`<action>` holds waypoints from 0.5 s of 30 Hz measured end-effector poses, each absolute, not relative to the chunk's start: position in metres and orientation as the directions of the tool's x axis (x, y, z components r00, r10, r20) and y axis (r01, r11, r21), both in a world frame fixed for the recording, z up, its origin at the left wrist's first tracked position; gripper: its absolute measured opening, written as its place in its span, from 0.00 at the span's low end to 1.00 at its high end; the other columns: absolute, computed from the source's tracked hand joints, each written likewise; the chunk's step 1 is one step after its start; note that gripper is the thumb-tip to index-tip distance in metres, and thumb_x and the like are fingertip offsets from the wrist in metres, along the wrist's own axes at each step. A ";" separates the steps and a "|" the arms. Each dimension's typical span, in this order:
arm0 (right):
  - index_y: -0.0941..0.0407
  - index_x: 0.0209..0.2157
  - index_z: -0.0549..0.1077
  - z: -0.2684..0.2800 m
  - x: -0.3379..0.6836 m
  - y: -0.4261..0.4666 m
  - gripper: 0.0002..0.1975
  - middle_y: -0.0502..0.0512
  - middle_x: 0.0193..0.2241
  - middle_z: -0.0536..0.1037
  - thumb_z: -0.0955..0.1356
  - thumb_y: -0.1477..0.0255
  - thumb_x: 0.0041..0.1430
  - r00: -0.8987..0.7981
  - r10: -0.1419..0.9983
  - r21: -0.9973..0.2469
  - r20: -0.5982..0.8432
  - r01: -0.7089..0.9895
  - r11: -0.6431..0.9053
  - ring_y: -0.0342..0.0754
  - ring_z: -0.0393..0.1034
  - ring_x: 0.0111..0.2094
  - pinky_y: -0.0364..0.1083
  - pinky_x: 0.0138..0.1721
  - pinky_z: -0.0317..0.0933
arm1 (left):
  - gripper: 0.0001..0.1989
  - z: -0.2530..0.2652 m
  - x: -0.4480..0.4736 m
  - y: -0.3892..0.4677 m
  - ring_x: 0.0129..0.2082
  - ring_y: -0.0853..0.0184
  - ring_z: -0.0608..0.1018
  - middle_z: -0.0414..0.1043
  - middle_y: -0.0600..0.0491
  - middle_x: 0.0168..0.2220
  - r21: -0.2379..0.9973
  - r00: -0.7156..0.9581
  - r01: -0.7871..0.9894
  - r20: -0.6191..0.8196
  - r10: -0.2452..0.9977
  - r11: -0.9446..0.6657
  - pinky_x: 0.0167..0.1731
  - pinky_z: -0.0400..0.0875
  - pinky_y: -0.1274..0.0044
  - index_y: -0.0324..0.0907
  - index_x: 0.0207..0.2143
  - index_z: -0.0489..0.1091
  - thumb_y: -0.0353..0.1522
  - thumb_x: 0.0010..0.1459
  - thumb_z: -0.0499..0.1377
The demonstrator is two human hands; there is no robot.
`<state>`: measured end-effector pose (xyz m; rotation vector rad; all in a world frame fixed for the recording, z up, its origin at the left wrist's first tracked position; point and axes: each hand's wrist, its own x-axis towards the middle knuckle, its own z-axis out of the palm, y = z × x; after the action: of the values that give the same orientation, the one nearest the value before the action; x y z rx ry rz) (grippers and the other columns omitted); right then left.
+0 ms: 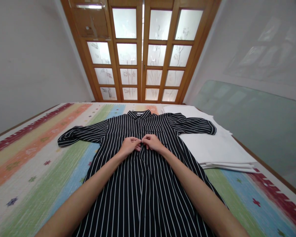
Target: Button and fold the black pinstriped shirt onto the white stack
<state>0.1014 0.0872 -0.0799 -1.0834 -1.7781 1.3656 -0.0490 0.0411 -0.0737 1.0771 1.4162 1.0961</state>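
Note:
A black shirt (123, 191) with white stripes lies spread face up, its collar (139, 114) at the far end and both sleeves stretched out sideways. At the middle of its front, my left hand (130, 145) pinches the placket from the left. My right hand (151, 143) pinches the same spot from the right, fingertips almost meeting the left ones. The cloth is slightly raised and creased just below the fingers. Any button between the fingertips is hidden. A chest pocket (154, 129) shows beyond my right hand.
Under the shirt is a cover (46, 168) with coloured stripes and small star shapes. A stack of folded white cloth (217, 148) lies to the right, partly under the right sleeve. A pale green panel (256, 121) leans along the right wall. Wooden glazed doors (139, 52) stand at the back.

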 end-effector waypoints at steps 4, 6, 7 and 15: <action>0.59 0.24 0.70 -0.079 0.101 0.087 0.04 0.45 0.17 0.71 0.66 0.78 0.50 -0.457 0.890 -0.968 -0.003 0.223 0.112 0.35 0.61 0.12 0.34 0.12 0.51 | 0.04 -0.073 -0.047 0.040 0.17 0.71 0.76 0.73 0.53 0.20 0.974 -0.118 0.088 -0.199 0.973 0.210 0.20 0.73 0.79 0.34 0.28 0.71 0.26 0.57 0.60; 0.59 0.24 0.70 -0.079 0.101 0.087 0.04 0.45 0.18 0.71 0.66 0.77 0.50 -0.457 0.890 -0.969 -0.004 0.223 0.110 0.35 0.61 0.12 0.34 0.11 0.50 | 0.05 -0.071 -0.046 0.039 0.16 0.72 0.75 0.73 0.53 0.20 0.971 -0.123 0.105 -0.200 0.972 0.213 0.20 0.73 0.80 0.34 0.28 0.71 0.26 0.56 0.60; 0.59 0.24 0.70 -0.080 0.101 0.088 0.04 0.45 0.18 0.71 0.66 0.77 0.50 -0.459 0.889 -0.969 -0.005 0.222 0.109 0.35 0.61 0.12 0.34 0.11 0.49 | 0.05 -0.071 -0.046 0.038 0.16 0.72 0.75 0.73 0.53 0.20 0.970 -0.119 0.113 -0.200 0.972 0.214 0.20 0.73 0.80 0.34 0.28 0.71 0.26 0.56 0.60; 0.59 0.24 0.70 -0.082 0.102 0.089 0.04 0.46 0.18 0.72 0.65 0.76 0.51 -0.467 0.884 -0.968 0.001 0.220 0.118 0.36 0.62 0.12 0.35 0.10 0.48 | 0.05 -0.072 -0.046 0.039 0.15 0.74 0.73 0.72 0.54 0.19 0.981 -0.066 0.094 -0.166 0.984 0.172 0.17 0.71 0.81 0.35 0.26 0.70 0.25 0.55 0.60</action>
<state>0.1022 0.0887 -0.0819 -1.0737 -1.7830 1.3798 -0.0464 0.0388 -0.0723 1.1250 1.4002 1.0747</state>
